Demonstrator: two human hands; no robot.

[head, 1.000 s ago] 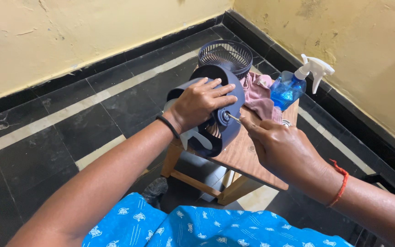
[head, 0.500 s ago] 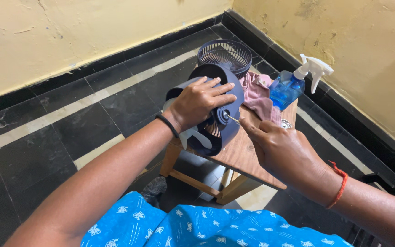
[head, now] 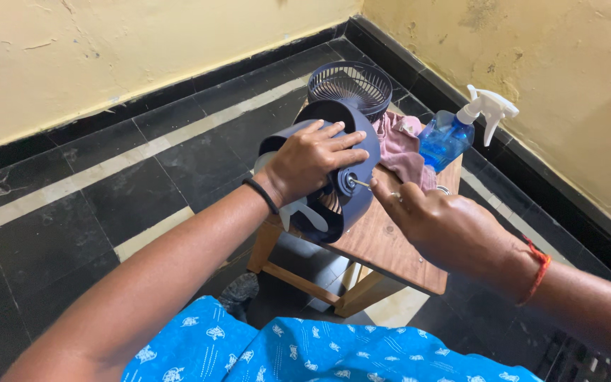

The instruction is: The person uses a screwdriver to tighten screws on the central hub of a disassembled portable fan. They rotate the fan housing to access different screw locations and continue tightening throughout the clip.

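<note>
Dark blue plastic fills the left hand (head: 310,157), which is spread over the rear housing of a small fan body (head: 334,170) and presses it down on its side at the near-left edge of the wooden desk (head: 383,244), part of the housing overhanging that edge. The right hand (head: 436,223) is closed around a thin metal screwdriver (head: 359,182), whose tip meets the hub at the middle of the housing; only the bare shaft shows, the handle being hidden in the fist. As I judge it, the likeliest slip is the tip skating off the small screw head if the tool leans away from the screw's line, scoring the plastic or jabbing the left thumb just beside it. Because the fan body sits at the desk's edge, a hard push could also tip it toward the black tiled floor (head: 107,184), and a freed screw could drop there and be hard to find against the dark stone. Behind the hands, the detached round grille (head: 350,86) lies at the far end of the desk, near enough to be knocked off by an elbow. A pink cloth (head: 401,145) is bunched beside it, and a clear spray bottle (head: 454,131) of blue liquid with a white trigger head stands at the far right corner; no label can be made out on it. Yellow walls behind carry no signs.
</note>
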